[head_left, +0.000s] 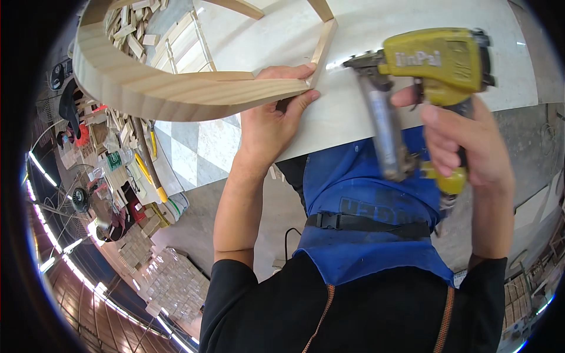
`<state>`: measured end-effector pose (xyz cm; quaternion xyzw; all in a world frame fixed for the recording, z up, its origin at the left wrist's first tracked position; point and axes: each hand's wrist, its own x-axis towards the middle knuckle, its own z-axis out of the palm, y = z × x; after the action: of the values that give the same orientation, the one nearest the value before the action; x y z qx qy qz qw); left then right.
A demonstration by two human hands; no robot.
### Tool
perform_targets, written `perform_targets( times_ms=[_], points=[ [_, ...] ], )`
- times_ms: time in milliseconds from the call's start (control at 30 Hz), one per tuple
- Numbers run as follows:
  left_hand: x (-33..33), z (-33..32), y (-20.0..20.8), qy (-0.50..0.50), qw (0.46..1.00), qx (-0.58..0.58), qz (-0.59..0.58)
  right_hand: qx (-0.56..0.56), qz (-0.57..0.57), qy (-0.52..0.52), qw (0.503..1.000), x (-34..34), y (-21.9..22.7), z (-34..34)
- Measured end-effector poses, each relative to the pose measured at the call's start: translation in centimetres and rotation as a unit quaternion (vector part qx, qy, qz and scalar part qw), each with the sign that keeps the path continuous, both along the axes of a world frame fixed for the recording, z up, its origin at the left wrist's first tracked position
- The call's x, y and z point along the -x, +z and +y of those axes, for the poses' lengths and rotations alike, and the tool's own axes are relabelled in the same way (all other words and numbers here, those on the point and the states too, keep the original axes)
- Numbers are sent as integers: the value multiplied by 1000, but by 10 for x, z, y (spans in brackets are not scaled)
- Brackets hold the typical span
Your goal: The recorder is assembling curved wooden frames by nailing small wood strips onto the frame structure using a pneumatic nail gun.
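Observation:
A curved wooden frame [176, 97] of pale timber stands over the light worktable [412, 12]. My left hand [268, 126] grips its near corner, where a straight wooden bar [323, 50] meets the curved piece; thumb and fingers wrap round the joint. In my right hand [471, 138] is a yellow pneumatic nail gun [435, 59], its handle in my palm and my index finger by the trigger. The gun's nose points left toward the joint and stays apart from it. Motion blurs the silvery magazine below the nose.
Loose wood offcuts [132, 35] pile up at the far left, beside a slatted wooden piece [185, 44]. A tool with a yellow handle [144, 167] lies at the left. Stacked small blocks [173, 282] sit on the floor, lower left. A blue apron [365, 176] hangs between me and the table edge.

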<state>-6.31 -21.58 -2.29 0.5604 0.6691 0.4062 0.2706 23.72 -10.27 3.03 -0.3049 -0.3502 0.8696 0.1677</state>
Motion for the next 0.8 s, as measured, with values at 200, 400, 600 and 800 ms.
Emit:
perform_targets(
  times_ms=[200,400,600,800],
  points=[
    [5,0,30,-23,998,30,-57,-492,-256,88,828,-30,76,28],
    [11,20,41,13,992,24,-122,-796,-389,224,407,-22,58,44],
    [4,97,45,76,956,81,-271,-868,-298,166,362,1,-3,66],
    [-20,146,40,7,970,124,-207,-875,-266,159,371,-7,-20,90]
  ],
)
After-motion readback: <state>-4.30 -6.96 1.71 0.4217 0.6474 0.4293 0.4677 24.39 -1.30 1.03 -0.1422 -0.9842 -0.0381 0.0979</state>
